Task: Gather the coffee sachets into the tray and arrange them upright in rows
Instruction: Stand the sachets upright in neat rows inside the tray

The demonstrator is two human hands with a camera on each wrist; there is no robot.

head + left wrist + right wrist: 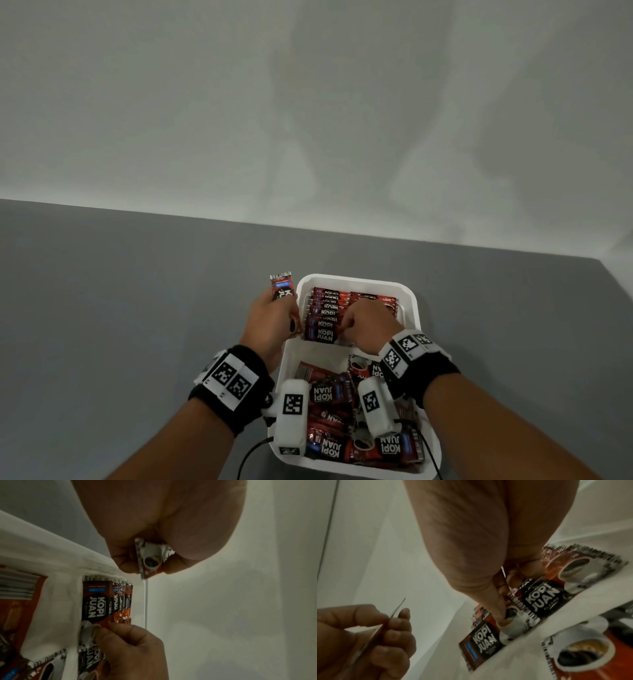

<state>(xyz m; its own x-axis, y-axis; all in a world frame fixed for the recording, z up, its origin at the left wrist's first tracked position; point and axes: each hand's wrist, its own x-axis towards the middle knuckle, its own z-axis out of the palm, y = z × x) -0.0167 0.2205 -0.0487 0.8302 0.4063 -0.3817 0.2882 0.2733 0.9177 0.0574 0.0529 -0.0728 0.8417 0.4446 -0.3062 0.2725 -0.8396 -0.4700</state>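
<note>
A white tray (413, 308) sits on the grey table. In its far half, red-and-black coffee sachets (323, 310) stand upright in two rows. Several loose sachets (329, 394) lie flat in a pile in the near half. My left hand (274, 308) holds one sachet (281, 287) upright just outside the tray's left wall, pinched edge-on between thumb and fingers (397, 623). My right hand (356, 318) is inside the tray at the near end of the rows. Its thumb (502, 620) and fingers pinch the front sachet (93, 601) of the left row.
Bare grey tabletop (137, 308) spreads to the left and beyond the tray. A white wall (308, 102) rises behind it. The table's right edge (613, 274) is close. White wrist cameras (293, 411) and a black cable (253, 452) hang over the tray's near end.
</note>
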